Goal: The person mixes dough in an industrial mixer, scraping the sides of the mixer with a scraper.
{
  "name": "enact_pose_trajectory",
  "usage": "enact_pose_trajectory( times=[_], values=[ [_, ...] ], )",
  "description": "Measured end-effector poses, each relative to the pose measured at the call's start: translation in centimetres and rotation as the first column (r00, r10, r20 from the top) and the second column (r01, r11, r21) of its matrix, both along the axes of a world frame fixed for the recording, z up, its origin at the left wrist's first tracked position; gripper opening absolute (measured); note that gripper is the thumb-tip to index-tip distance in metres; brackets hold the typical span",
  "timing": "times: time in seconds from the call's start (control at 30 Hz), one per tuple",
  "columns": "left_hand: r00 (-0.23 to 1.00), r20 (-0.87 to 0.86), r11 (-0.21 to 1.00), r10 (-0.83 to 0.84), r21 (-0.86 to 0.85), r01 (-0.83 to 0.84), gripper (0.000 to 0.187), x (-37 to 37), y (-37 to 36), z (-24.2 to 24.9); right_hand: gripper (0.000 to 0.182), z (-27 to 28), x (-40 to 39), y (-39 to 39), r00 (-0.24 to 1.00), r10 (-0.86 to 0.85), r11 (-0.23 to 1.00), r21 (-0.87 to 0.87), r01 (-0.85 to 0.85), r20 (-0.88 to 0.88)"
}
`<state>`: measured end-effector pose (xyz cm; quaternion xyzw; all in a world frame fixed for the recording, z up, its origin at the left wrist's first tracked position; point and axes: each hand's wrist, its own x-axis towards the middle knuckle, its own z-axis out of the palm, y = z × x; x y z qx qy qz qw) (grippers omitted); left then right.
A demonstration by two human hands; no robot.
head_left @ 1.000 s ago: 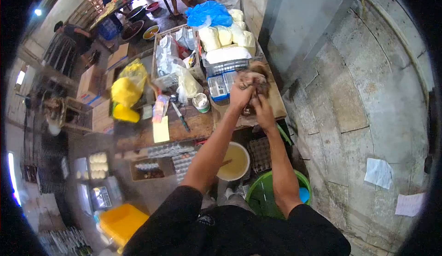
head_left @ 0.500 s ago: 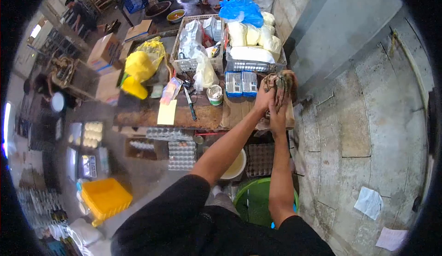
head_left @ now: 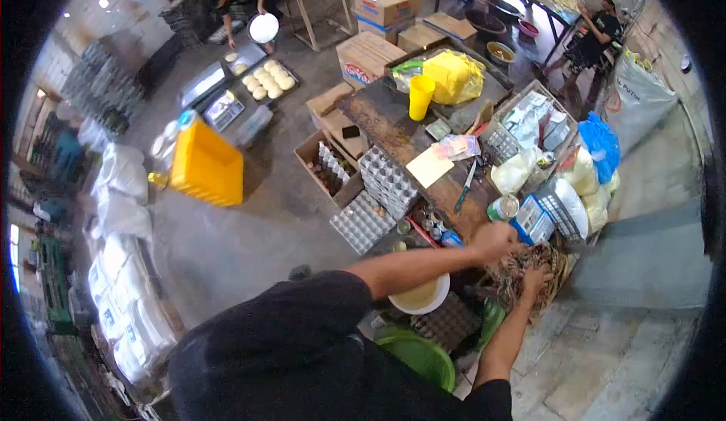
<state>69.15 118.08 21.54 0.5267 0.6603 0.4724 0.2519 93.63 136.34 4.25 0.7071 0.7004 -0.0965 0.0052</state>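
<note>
A crumpled, brown patterned cloth [head_left: 522, 273] lies at the near right end of the wooden table [head_left: 448, 186]. My right hand [head_left: 535, 279] is on it, fingers curled into the folds. At the cloth's left edge my left hand [head_left: 495, 241] is closed like a fist; whatever its fingers hold is hidden. Just beyond the hands are blue-and-clear packs [head_left: 535, 220] and a small white-and-green tub [head_left: 504, 208]. A knife [head_left: 466, 186] rests on the tabletop, close to a yellow paper sheet [head_left: 429, 166].
Crates of bags [head_left: 560, 201] stand along the table's wall side. Below are egg trays [head_left: 386, 179], a pale basin [head_left: 423, 296] and a green tub [head_left: 420, 357]. A yellow jerrycan [head_left: 206, 165] stands on the floor. Another person [head_left: 234, 12] bends near dough trays [head_left: 268, 80].
The view has swung left, so the table appears slanted. My hands, together on the bundled cloth before, are now apart; the cloth is lower and more spread out.
</note>
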Motion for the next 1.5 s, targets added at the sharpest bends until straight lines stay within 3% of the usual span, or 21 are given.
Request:
enact_pose_trajectory(
  times=[0.1,0.13,0.17,0.2,0.23,0.27,0.3,0.37,0.4,0.43,0.5,0.63,0.8,0.9,0.97,1.0,1.03,1.1,1.17,1.33,1.5],
  values=[
    [0.986,0.065,0.97,0.152,-0.2,-0.136,0.045,-7.3,-5.0,-0.2,0.079,5.5,-0.7,-2.6,0.994,0.049,0.999,-0.015,-0.051,-0.102],
    [0.979,0.131,0.983,0.159,-0.115,-0.144,0.038,-10.3,-8.1,0.1,0.079,6.2,-0.6,-3.7,0.988,0.107,0.992,0.079,-0.099,-0.107],
    [0.982,0.029,0.98,0.186,-0.071,-0.184,0.024,-13.4,-11.5,0.5,0.068,7.8,-2.1,-6.2,0.999,0.017,0.978,0.209,-0.007,-0.046],
    [0.967,0.135,0.974,0.216,0.033,-0.222,0.018,-16.3,-14.6,-0.5,0.058,10.0,-4.2,-9.2,0.997,-0.076,0.936,0.344,0.069,0.009],
    [0.967,0.084,0.952,0.241,0.172,-0.253,0.017,-20.2,-17.2,-5.3,0.048,10.6,-4.9,-10.7,0.995,-0.081,0.939,0.331,0.095,-0.056],
    [0.891,0.287,0.933,0.351,-0.183,-0.309,0.016,-23.0,-21.6,-4.2,0.038,10.7,-5.5,-12.1,0.989,-0.081,0.941,0.319,0.117,-0.126],
    [0.841,0.329,0.891,0.43,-0.304,-0.337,0.02,-26.0,-25.7,-4.5,0.029,10.5,-6.6,-14.2,0.977,-0.073,0.944,0.302,0.133,-0.2],
    [0.802,0.274,0.847,0.531,-0.139,-0.514,0.025,-31.5,-33.8,-10.0,0.016,9.2,-10.7,-19.9,0.954,0.013,0.912,0.395,0.112,-0.3],
    [0.767,0.013,0.724,0.641,-0.341,-0.599,0.033,-33.4,-37.8,-9.2,0.018,6.8,-12.0,-21.7,0.948,0.111,0.923,0.385,0.014,-0.3],
    [0.71,0.174,0.73,0.682,-0.202,-0.653,0.045,-35.8,-41.8,-13.5,0.021,4.4,-13.4,-22.9,0.93,0.212,0.922,0.376,-0.089,-0.299],
    [0.521,0.335,0.619,0.785,-0.404,-0.673,0.039,-38.2,-48.8,-14.3,0.023,3.1,-18.9,-27.5,0.91,0.268,0.918,0.372,-0.14,-0.318],
    [0.465,0.147,0.481,0.873,-0.416,-0.772,0.026,-41.7,-59.7,-16.3,0.026,-0.1,-26.5,-28.1,0.81,0.337,0.941,0.192,-0.278,-0.48],
    [0.282,0.116,0.303,0.952,-0.459,-0.835,0.027,-43.4,-66.7,-15.0,0.027,-0.9,-31.9,-21.4,0.841,0.36,0.931,0.221,-0.292,-0.405],
    [0.179,-0.032,0.145,0.983,-0.456,-0.878,0.03,-43.1,-70.5,-15.9,0.035,10.8,-37.4,-24.1,0.934,0.266,0.964,0.041,-0.264,-0.237],
    [0.19,-0.082,0.131,0.978,-0.466,-0.875,0.031,-42.3,-72.8,-16.6,0.041,-0.4,-34.0,-15.0,0.946,0.275,0.935,0.278,-0.221,-0.174],
    [0.103,-0.122,0.031,0.987,-0.488,-0.873,0.029,-41.3,-73.1,-15.7,0.037,-2.7,-33.5,-11.2,0.932,0.282,0.954,0.172,-0.246,-0.23],
    [0.076,-0.185,-0.02,0.98,-0.468,-0.884,0.028,-40.3,-74.0,-15.7,0.029,-3.4,-33.9,-11.2,0.895,0.431,0.844,0.402,-0.355,-0.114],
    [0.016,-0.28,-0.126,0.96,-0.482,-0.867,0.027,-37.5,-75.6,-14.9,0.031,-9.0,-32.4,-4.9,0.952,0.306,0.939,0.156,-0.306,0.022],
    [-0.028,-0.335,-0.216,0.942,-0.541,-0.813,0.027,-34.8,-76.4,-14.4,0.038,-5.5,-34.4,-8.2,0.964,0.227,0.973,0.0,-0.23,0.139],
    [-0.066,-0.422,-0.319,0.904,-0.563,-0.762,0.029,-28.8,-81.9,-18.1,0.038,-4.0,-39.5,-12.1,0.965,0.24,0.955,0.153,-0.254,0.106],
    [-0.207,-0.385,-0.402,0.899,-0.541,-0.739,0.029,-27.2,-84.8,-18.7,0.039,-2.2,-46.0,-18.4,0.951,0.272,0.891,0.411,-0.192,-0.145]
  ],
)
